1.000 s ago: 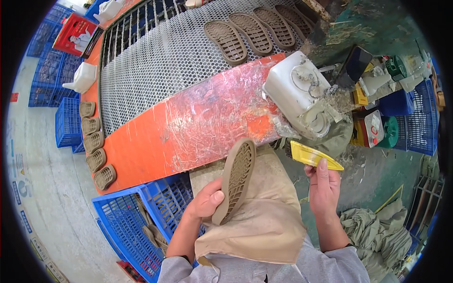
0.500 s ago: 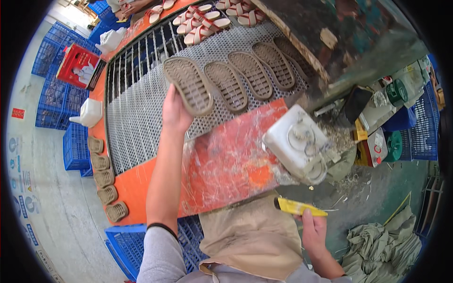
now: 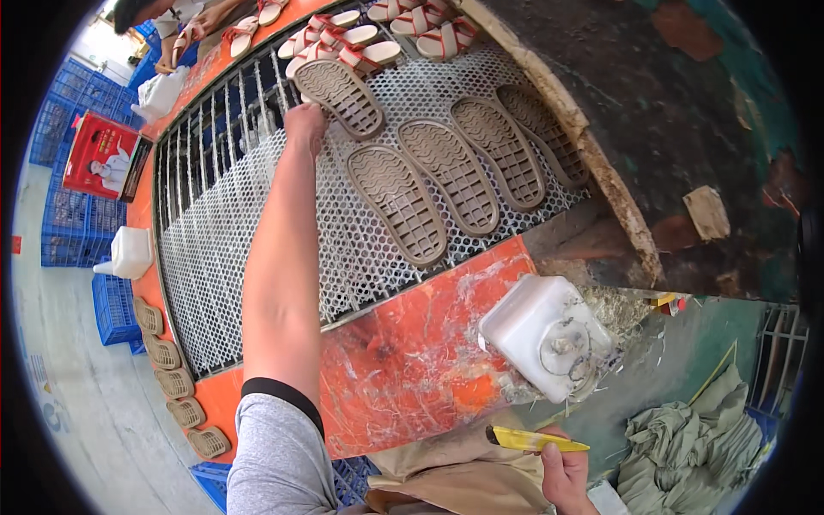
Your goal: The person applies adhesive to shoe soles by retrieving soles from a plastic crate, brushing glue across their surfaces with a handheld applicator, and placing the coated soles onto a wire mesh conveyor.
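Note:
My left hand (image 3: 306,125) reaches far across the conveyor and is closed on the near left edge of a brown sandal sole (image 3: 343,99). That sole is tread side up, just in front of the red-strapped sandals (image 3: 330,43). Several more brown soles (image 3: 396,204) lie in a slanting row on the white mesh (image 3: 232,257), tread up; the rightmost is partly under a dark housing. Low at the right, in front of the apron, my right hand (image 3: 565,476) grips a yellow flat tapered tool (image 3: 536,441) with a dark end, its exact kind unclear.
A white plastic container (image 3: 532,330) stands on the red table edge (image 3: 386,369). Small brown sole pieces (image 3: 174,384) line the left edge beside a white bottle (image 3: 133,251). The dark housing (image 3: 678,154) overhangs the right. Another person's hands (image 3: 184,39) work at the far left.
My left hand has carried the sole farther away, toward the strapped sandals. The view has shifted, so the row of soles appears larger and lower. My right hand still grips the yellow tool.

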`<action>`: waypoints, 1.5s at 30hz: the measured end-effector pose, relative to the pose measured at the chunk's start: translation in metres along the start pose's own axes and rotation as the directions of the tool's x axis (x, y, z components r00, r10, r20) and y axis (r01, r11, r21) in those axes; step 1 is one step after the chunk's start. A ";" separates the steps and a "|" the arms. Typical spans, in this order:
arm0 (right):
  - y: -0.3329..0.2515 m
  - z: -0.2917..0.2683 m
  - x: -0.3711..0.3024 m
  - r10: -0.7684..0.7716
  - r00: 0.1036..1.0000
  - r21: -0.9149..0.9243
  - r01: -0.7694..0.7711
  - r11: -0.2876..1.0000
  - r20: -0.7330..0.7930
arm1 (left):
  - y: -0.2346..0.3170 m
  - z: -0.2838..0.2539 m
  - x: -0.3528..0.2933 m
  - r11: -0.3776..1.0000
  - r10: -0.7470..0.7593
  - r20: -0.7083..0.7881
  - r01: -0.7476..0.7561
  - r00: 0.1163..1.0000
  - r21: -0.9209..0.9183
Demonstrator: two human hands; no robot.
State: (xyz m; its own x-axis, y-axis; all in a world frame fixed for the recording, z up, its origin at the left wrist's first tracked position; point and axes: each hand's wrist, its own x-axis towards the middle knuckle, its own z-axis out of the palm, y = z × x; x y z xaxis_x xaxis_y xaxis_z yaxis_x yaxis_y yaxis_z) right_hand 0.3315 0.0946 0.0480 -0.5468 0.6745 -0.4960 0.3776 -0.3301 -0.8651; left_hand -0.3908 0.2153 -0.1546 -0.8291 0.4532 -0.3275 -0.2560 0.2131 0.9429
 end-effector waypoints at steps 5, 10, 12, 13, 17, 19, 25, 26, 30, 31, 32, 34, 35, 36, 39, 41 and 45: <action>0.011 0.002 -0.003 -0.101 0.993 -0.063 0.104 0.993 0.053 | 0.017 -0.018 -0.068 0.916 0.198 -0.019 -0.179 0.980 0.359; 0.025 0.001 -0.014 -0.055 0.993 -0.009 0.054 0.999 -0.106 | 0.038 -0.058 -0.283 0.720 0.519 0.057 -0.473 0.853 0.508; 0.031 0.001 -0.018 0.010 0.997 -0.066 -0.015 0.998 -0.073 | 0.025 -0.107 -0.393 0.759 0.493 -0.038 -0.408 0.869 0.508; 0.036 0.003 -0.016 -0.011 0.994 0.093 0.021 0.995 -0.109 | 0.015 -0.138 -0.448 0.700 0.588 -0.071 -0.462 0.806 0.545; 0.051 0.021 -0.006 -0.033 0.999 0.202 0.038 0.979 -0.030 | -0.036 -0.286 -0.638 0.564 0.727 -0.314 -0.270 0.611 0.781; 0.050 0.035 -0.004 -0.091 0.986 0.209 0.061 0.976 0.139 | -0.079 -0.349 -0.743 0.730 0.602 -0.691 0.074 0.399 0.679; 0.020 0.077 -0.028 -0.145 0.919 0.193 0.077 0.978 0.368 | -0.242 -0.394 -1.018 0.446 0.095 -0.962 0.853 0.254 0.270; 0.017 0.080 -0.032 -0.164 0.905 0.189 0.095 0.977 0.393 | -0.267 -0.380 -1.046 0.302 0.013 -0.977 0.930 0.215 0.208; 0.000 0.097 -0.042 -0.233 0.860 0.160 0.178 0.971 0.454 | -0.343 -0.326 -1.088 0.601 -0.181 -0.970 0.799 0.164 0.023; 0.002 0.105 -0.046 -0.234 0.861 0.158 0.180 0.971 0.451 | -0.352 -0.327 -1.085 0.651 -0.178 -0.976 0.759 0.128 -0.019; 0.004 0.113 -0.050 -0.233 0.864 0.155 0.182 0.971 0.446 | -0.358 -0.332 -1.077 0.697 -0.179 -0.979 0.714 0.094 -0.059; 0.008 0.127 -0.058 -0.229 0.871 0.143 0.185 0.972 0.435 | -0.364 -0.350 -1.055 0.745 -0.261 -0.965 0.631 -0.024 -0.217; 0.009 0.133 -0.060 -0.233 0.871 0.135 0.193 0.972 0.432 | -0.364 -0.366 -1.041 0.812 -0.328 -0.945 0.510 -0.004 -0.284; 0.010 0.138 -0.062 -0.244 0.864 0.127 0.209 0.970 0.440 | -0.365 -0.385 -1.024 0.784 -0.480 -0.873 0.404 -0.086 -0.471; 0.014 0.146 -0.065 -0.265 0.845 0.100 0.247 0.964 0.464 | -0.372 -0.409 -0.984 0.706 -0.683 -0.692 0.032 -0.232 -0.708; 0.016 0.150 -0.064 -0.261 0.845 0.087 0.250 0.964 0.467 | -0.371 -0.414 -0.983 0.683 -0.720 -0.637 -0.117 -0.276 -0.721; 0.021 0.157 -0.061 -0.248 0.842 0.057 0.252 0.966 0.479 | -0.352 -0.413 -1.018 0.805 -0.594 -0.766 -0.164 -0.246 -0.571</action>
State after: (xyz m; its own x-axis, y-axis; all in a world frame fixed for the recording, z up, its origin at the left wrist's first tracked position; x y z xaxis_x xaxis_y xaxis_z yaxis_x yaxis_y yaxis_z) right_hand 0.2557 -0.0571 0.0482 -0.9119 0.3341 -0.2385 0.1843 -0.1861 -0.9651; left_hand 0.3381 -0.6783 -0.1275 -0.0252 -0.9011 -0.4329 -0.3541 -0.3969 0.8468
